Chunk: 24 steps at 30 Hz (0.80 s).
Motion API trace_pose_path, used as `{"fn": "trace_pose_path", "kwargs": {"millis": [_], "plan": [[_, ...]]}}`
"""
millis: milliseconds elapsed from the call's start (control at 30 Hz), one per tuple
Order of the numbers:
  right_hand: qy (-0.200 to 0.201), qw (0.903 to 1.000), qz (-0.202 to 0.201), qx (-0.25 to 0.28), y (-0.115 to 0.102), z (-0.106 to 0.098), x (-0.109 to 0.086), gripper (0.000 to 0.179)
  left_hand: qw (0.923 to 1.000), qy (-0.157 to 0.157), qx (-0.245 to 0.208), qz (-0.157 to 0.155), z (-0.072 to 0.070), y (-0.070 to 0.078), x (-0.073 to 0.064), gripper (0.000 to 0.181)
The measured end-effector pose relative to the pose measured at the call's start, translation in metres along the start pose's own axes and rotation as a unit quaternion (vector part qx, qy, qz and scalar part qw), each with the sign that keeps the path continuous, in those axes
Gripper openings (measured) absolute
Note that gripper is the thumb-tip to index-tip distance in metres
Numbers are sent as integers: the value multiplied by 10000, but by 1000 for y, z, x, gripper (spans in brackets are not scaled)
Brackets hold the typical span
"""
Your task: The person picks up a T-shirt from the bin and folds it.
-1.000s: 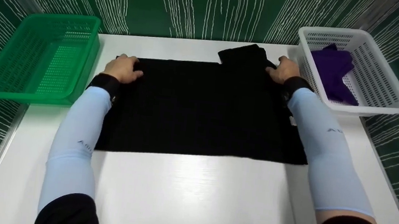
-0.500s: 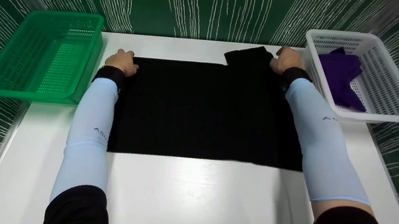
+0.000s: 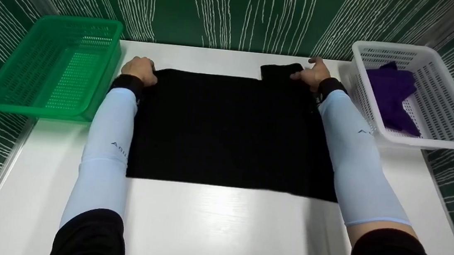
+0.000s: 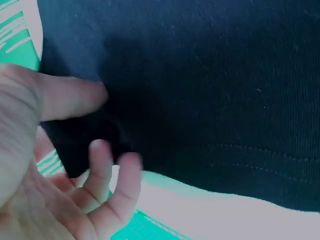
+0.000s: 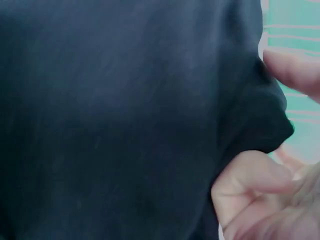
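Observation:
A black T-shirt [image 3: 226, 131] lies folded flat on the white table, with a sleeve [image 3: 276, 72] jutting from its far edge at the right. My left hand [image 3: 140, 70] pinches its far left corner. In the left wrist view the thumb [image 4: 75, 97] is on top of the cloth, and the other fingers [image 4: 127, 180] curl at the edge beside a double-stitched hem [image 4: 260, 150]. My right hand [image 3: 314, 74] grips the cloth by the sleeve. The right wrist view shows curled fingers [image 5: 245, 175] at the cloth's edge, with a dark fold between them and the thumb [image 5: 292, 75].
A green basket [image 3: 101, 109] stands at the far left of the white table [image 3: 217, 230]. At the far right is a white basket [image 3: 438, 143] with a purple cloth [image 3: 390, 93] inside, close beside my right hand. A green wall [image 3: 171, 9] with white streaks rises behind.
My left hand's fingers have gathered at the far left corner, which now lifts slightly. My right thumb has come in over the sleeve, whose pointed far corner is now lower and rounder.

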State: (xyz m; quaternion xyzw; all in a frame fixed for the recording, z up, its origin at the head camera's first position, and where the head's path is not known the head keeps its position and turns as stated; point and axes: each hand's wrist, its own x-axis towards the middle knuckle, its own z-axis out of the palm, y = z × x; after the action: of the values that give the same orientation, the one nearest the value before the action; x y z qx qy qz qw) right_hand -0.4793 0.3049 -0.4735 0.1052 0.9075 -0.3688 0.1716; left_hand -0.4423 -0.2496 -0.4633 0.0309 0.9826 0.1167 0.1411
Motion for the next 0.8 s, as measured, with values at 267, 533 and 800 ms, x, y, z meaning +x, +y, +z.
{"fn": "trace_pose_path", "kwargs": {"millis": [267,533,800], "plan": [[42,9955,41,-943,13,0,13,91,9982,554,-155,167,1,0,-1,40],[777,9893,-1221,-161,22,1,20,11,9974,608,-91,364,-1,3,-6,39],[838,9792,-1764,556,-8,-13,-30,46,9943,796,97,708,-25,2,-24,41]]}}
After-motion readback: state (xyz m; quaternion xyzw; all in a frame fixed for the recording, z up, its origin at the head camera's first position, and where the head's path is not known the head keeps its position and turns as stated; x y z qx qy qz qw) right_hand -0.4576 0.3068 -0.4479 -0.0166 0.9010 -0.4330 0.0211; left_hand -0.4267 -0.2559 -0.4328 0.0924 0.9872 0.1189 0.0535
